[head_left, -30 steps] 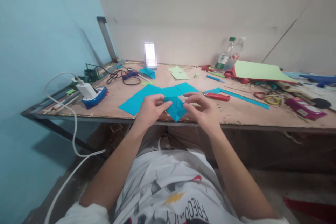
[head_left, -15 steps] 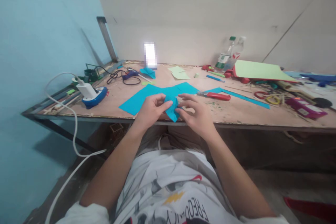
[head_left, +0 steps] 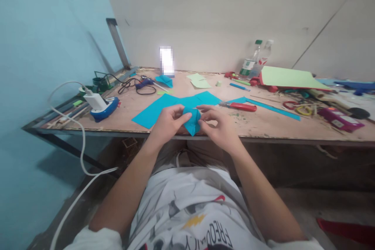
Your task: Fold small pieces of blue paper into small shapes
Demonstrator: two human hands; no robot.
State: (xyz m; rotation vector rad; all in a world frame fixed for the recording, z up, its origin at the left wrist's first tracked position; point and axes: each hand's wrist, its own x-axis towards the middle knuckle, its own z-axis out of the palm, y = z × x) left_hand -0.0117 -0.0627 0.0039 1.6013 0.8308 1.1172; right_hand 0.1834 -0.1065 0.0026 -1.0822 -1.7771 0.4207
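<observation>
A small folded piece of blue paper [head_left: 192, 124], pointed at the bottom, is between my two hands over the table's front edge. My left hand [head_left: 169, 121] pinches its left side, thumb on top. At its right edge, my right hand [head_left: 216, 122] has thumb and index finger pinched on the paper. Just beyond the hands lie larger blue sheets [head_left: 156, 110] on the table. A red-handled cutter [head_left: 241, 106] rests to the right of them, near a long blue strip [head_left: 274, 109].
On the wooden table [head_left: 125, 119] stand a blue power socket [head_left: 105, 109] at left and a lit phone [head_left: 166, 61] at the back. Bottles [head_left: 250, 62], a green pad [head_left: 293, 79] and a purple box [head_left: 338, 119] are at right.
The folded blue paper has turned slightly and its right part lies flatter. My right thumb and index finger have closed on its right edge.
</observation>
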